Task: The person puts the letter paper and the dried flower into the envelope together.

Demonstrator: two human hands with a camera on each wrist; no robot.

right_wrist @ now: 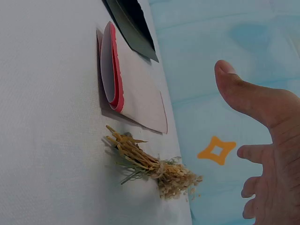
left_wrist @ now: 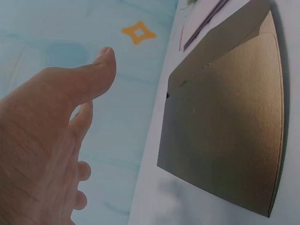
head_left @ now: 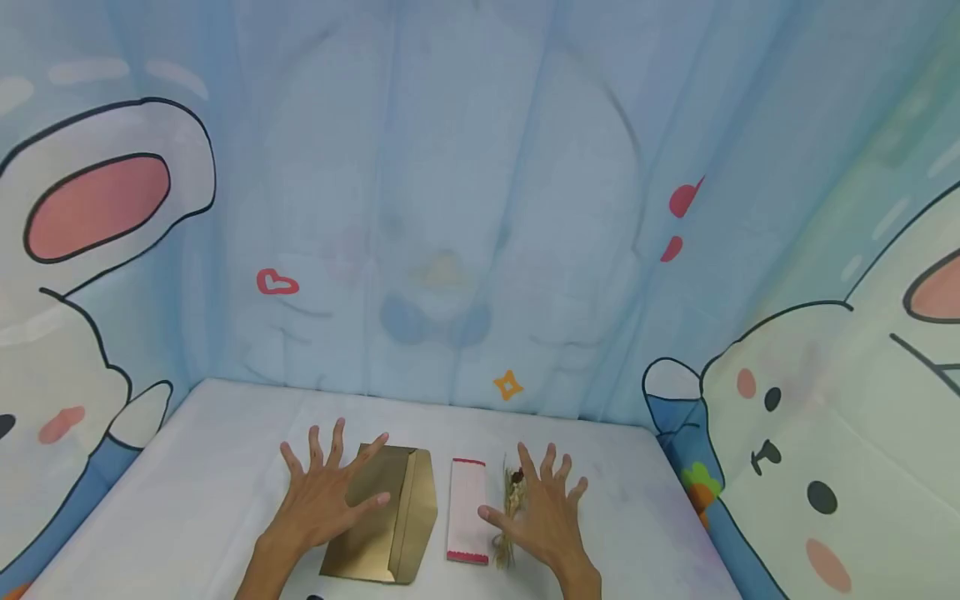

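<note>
Fingers spread wide, my left hand (head_left: pixel 318 496) hovers over the left part of a gold envelope (head_left: pixel 375 517), whose flap side faces right. In the left wrist view the envelope (left_wrist: pixel 225 117) lies apart from the hand (left_wrist: pixel 47 108). My right hand (head_left: pixel 547 512), also spread, is over the right side of a small bunch of dried flowers (head_left: pixel 512 500) and partly covers it. Between the hands lies a folded pink paper (head_left: pixel 467 508) with red edges. The right wrist view shows its folded layers (right_wrist: pixel 136 84) beside the tied dried bunch (right_wrist: pixel 154 164). Neither hand holds anything.
A white cloth (head_left: pixel 622 533) covers the table. Behind it hangs a light blue curtain (head_left: pixel 450 167) printed with cartoon rabbits, reaching round both sides. A small dark object (head_left: pixel 315 597) shows at the bottom edge of the head view.
</note>
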